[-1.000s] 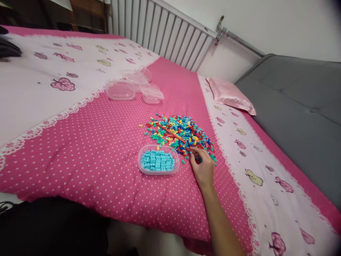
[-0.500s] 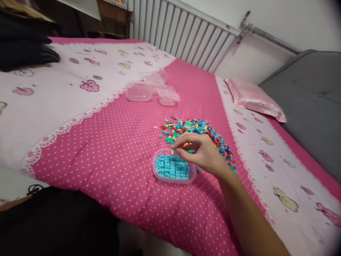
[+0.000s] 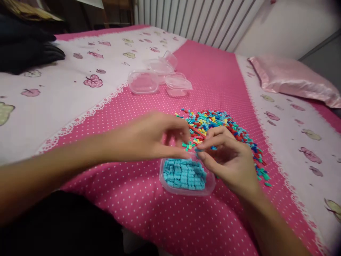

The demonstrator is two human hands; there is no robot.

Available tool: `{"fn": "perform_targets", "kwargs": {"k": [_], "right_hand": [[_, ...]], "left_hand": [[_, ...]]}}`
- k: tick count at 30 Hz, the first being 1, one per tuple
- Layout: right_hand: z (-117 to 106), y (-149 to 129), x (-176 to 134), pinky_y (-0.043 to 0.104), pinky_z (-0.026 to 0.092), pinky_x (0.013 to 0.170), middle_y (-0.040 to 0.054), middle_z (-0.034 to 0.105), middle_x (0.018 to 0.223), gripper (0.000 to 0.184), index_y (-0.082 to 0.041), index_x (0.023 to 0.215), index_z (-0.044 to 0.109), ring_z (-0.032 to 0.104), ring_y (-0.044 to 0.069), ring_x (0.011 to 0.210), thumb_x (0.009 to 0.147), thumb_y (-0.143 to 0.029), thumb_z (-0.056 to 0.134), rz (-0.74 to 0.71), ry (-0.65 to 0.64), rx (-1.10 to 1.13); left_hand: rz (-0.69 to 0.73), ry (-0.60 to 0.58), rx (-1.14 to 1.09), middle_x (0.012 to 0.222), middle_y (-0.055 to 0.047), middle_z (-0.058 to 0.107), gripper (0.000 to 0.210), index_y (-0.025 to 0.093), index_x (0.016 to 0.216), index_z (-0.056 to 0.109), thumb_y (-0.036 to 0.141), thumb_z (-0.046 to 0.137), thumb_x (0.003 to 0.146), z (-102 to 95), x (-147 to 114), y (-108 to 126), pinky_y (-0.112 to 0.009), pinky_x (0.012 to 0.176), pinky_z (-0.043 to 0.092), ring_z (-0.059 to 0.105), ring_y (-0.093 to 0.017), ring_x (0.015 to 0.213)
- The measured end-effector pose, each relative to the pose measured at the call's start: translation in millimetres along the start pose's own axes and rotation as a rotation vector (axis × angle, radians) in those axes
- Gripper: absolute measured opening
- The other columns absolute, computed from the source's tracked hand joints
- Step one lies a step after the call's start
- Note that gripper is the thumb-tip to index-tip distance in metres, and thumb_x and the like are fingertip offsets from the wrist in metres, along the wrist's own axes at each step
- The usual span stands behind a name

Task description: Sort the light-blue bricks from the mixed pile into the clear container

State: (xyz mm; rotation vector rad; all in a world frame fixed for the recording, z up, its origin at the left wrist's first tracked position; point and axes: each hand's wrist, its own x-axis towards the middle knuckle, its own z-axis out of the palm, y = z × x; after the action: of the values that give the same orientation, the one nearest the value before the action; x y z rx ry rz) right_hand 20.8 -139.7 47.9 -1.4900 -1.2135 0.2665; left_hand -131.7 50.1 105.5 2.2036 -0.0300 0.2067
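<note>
My right hand (image 3: 229, 156) is beside the pile, thumb and fingertips pinched on a small blue toy brick (image 3: 197, 150). My left hand (image 3: 162, 137), smeared by motion, reaches in from the left with thumb and fingers apart and nothing visible between them. Below both hands a clear plastic box (image 3: 188, 192) holds many light-blue bricks (image 3: 183, 174), laid closely together. Behind my right hand spreads a loose pile of small bricks (image 3: 213, 119) in red, blue, green and yellow; the hand hides part of it.
Farther back on the pink dotted bedspread (image 3: 213, 78) lie several clear plastic containers (image 3: 144, 82). A pink pillow (image 3: 290, 78) rests at the right. Black glove-like cloth (image 3: 34, 49) lies at the far left, and a radiator (image 3: 191, 21) stands behind the bed.
My left hand has come into view from the left. A blue brick is now in my right hand's pinch, where a small yellow piece showed before. The camera view has shifted.
</note>
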Motion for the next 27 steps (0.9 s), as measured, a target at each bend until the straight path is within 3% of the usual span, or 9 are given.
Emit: {"fn": "perform_targets", "kwargs": {"k": [2,4,6,9,12,17,22,27], "right_hand": [[0,3,0,0.027,0.058,0.064,0.0024,0.055,0.096,0.016,-0.029,0.087,0.076,0.060,0.017,0.093,0.080,-0.015,0.076,-0.021,0.083,-0.024],[0,6,-1,0.028,0.058,0.065,0.0024,0.053,0.095,0.017,-0.030,0.087,0.076,0.058,0.017,0.094,0.079,-0.015,0.078,-0.036,0.124,-0.022],[1,7,-3,0.028,0.058,0.066,0.0019,0.052,0.094,0.020,-0.031,0.087,0.076,0.056,0.017,0.092,0.078,-0.013,0.078,-0.037,0.107,-0.003],[7,3,-5,0.028,0.057,0.067,0.0011,0.051,0.094,0.022,-0.032,0.088,0.076,0.055,0.016,0.091,0.079,-0.012,0.077,-0.036,0.086,0.019],[13,-1,-8,0.028,0.058,0.067,0.0013,0.049,0.094,0.021,-0.032,0.089,0.075,0.054,0.017,0.095,0.080,-0.013,0.077,-0.034,0.141,0.043],[19,-6,-12,0.029,0.058,0.065,0.0009,0.047,0.093,0.018,-0.031,0.088,0.073,0.055,0.016,0.091,0.082,-0.014,0.076,-0.016,0.137,0.067],[20,-13,-14,0.029,0.058,0.067,0.0007,0.050,0.092,0.016,-0.030,0.090,0.072,0.057,0.015,0.089,0.084,-0.016,0.076,-0.045,0.153,0.057],[10,-12,-10,0.030,0.059,0.071,0.0017,0.068,0.097,0.015,-0.030,0.092,0.072,0.066,0.018,0.096,0.088,-0.016,0.073,-0.014,0.127,0.079]], "left_hand": [[0.000,-0.055,-0.136,0.071,0.004,0.064,0.021,0.015,0.085,0.065,0.029,0.081,0.080,25.5,17,-7,-0.019,0.058,0.043,0.057,-0.008,0.065],[-0.012,0.042,-0.269,0.071,0.004,0.064,0.021,0.015,0.083,0.065,0.030,0.080,0.081,44.6,23,-15,-0.019,0.059,0.043,0.056,-0.007,0.065],[-0.045,0.122,-0.285,0.073,0.003,0.067,0.014,0.015,0.085,0.069,0.026,0.078,0.083,51.3,18,-18,-0.019,0.059,0.042,0.055,-0.007,0.064],[-0.061,0.171,-0.248,0.074,0.004,0.069,0.008,0.016,0.087,0.073,0.021,0.078,0.082,44.6,6,-15,-0.019,0.059,0.040,0.054,-0.006,0.064],[-0.052,0.141,-0.248,0.073,0.004,0.071,0.005,0.016,0.085,0.075,0.018,0.078,0.082,39.5,1,-9,-0.019,0.059,0.039,0.056,-0.006,0.066],[-0.082,0.172,-0.248,0.068,0.005,0.066,0.006,0.016,0.086,0.074,0.022,0.075,0.085,49.2,0,-10,-0.020,0.055,0.039,0.052,-0.007,0.062],[-0.007,0.173,-0.085,0.076,0.005,0.069,0.004,0.016,0.087,0.074,0.019,0.073,0.085,39.0,-5,0,-0.019,0.061,0.043,0.055,-0.007,0.069],[0.046,0.076,0.262,0.084,0.005,0.073,0.015,0.017,0.091,0.073,0.010,0.069,0.078,19.2,-13,9,-0.019,0.072,0.045,0.064,-0.008,0.077]]}}
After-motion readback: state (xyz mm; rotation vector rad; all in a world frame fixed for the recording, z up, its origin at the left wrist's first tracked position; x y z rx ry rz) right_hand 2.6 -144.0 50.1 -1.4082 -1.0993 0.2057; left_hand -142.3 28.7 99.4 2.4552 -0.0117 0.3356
